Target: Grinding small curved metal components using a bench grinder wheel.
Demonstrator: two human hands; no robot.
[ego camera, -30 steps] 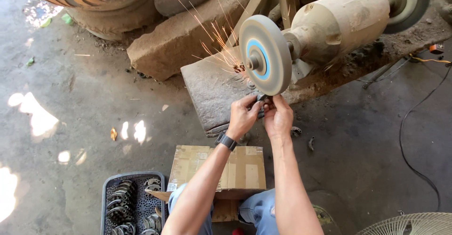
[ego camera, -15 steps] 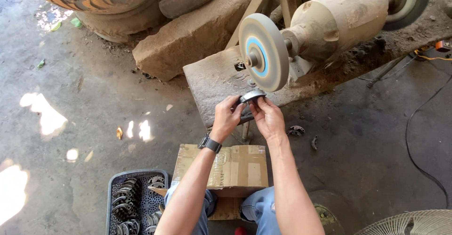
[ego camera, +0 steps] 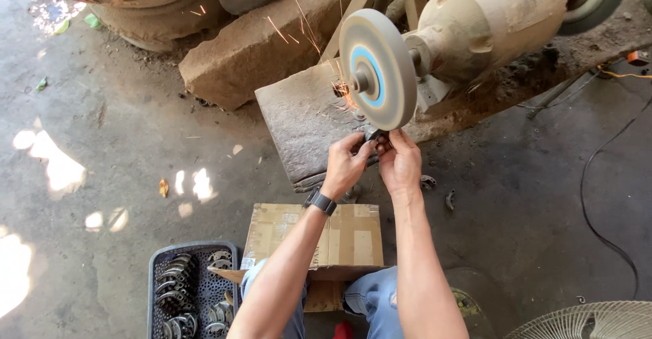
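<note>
Your grey grinding wheel (ego camera: 377, 67) has a blue ring at its centre; orange sparks (ego camera: 299, 27) fly upper middle. Brown cardboard box (ego camera: 319, 237) and black crate (ego camera: 193, 291) sit lower left.

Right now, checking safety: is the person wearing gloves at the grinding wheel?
No, the left hand and right hand are bare, pressing a small metal part to the wheel.
</note>
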